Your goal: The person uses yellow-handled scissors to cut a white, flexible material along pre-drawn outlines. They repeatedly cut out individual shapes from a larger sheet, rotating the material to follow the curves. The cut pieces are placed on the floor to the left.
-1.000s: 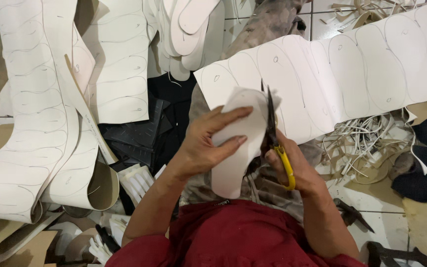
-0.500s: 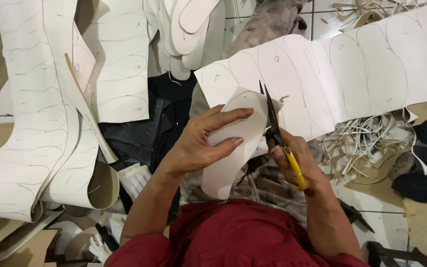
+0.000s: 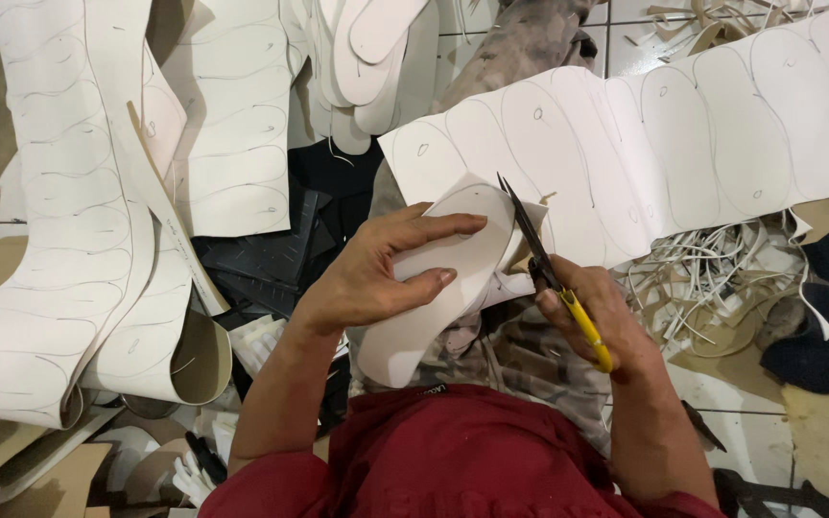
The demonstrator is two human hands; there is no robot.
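Plainly, the head view looks down on a person in a red top trimming a white sole-shaped cutout (image 3: 438, 288) held just above the lap, near the centre of the frame. The left hand (image 3: 376, 273) is clamped around the cutout, thumb on the near face and fingers curled over its upper edge at about 12 o'clock from the palm. The right hand (image 3: 592, 321), at 3 o'clock from the cutout, is clenched on the yellow handles of a pair of scissors (image 3: 544, 264), whose dark blades point toward 11 o'clock and stand slightly parted against the cutout's rounded upper right edge. A small offcut flap (image 3: 522, 278) hangs beside the blades, touching the cutout. At 1 o'clock a long white sheet marked with sole outlines (image 3: 702, 144) stretches toward the upper right corner; at 9 o'clock similar marked strips (image 3: 59, 249) curl across the floor, and a stack of finished cutouts (image 3: 367, 58) lies at 12 o'clock. A tangle of thin trimmings (image 3: 702, 278) sits at 3 o'clock on the tiled floor (image 3: 750, 432). By the look of it, the step in hand is paring the rounded end along the drawn line; the next move would call for turning the cutout with the left hand so the blades can follow the curve.
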